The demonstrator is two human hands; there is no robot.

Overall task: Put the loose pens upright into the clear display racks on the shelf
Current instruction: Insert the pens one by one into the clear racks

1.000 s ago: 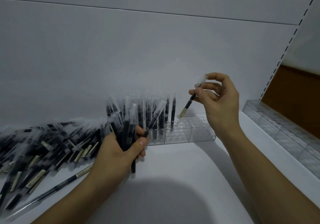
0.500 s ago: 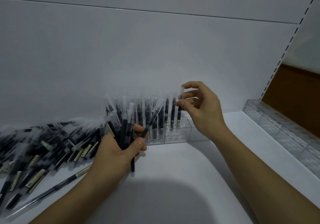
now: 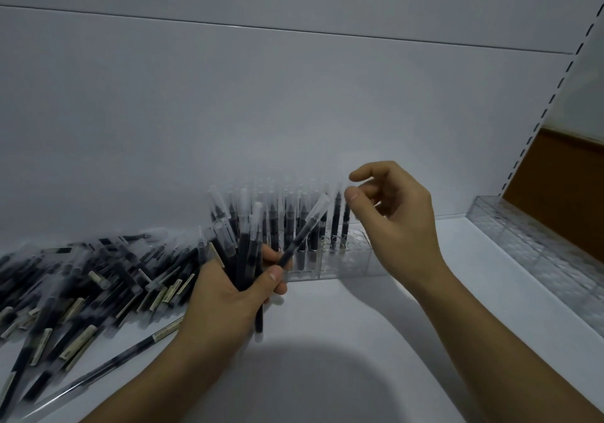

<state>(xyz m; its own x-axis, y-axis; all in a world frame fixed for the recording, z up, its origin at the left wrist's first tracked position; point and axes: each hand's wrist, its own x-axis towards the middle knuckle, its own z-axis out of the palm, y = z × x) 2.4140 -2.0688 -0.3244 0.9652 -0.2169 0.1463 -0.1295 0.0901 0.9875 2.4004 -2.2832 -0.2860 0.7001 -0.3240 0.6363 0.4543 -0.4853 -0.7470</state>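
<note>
Black-barrelled pens (image 3: 289, 223) with clear caps stand upright in the clear rack (image 3: 346, 260) at the back of the shelf (image 3: 327, 341), and a loose pile (image 3: 81, 282) lies to its left. Noted: the left hand (image 3: 225, 295) grips a bundle (image 3: 245, 252), while the right hand (image 3: 395, 226) holds nothing, thumb and forefinger parted just beside the rightmost standing pen (image 3: 345, 223). Judged light, stiff and smooth; best pinched near the capped top, so the lower end can find a hole.

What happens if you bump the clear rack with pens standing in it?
It would probably slide rather than tip: the rack is low and wide, sitting flat on the smooth shelf. It looks like thin, light plastic. The tall pens stick far above it, so they might wobble or rattle.
</note>
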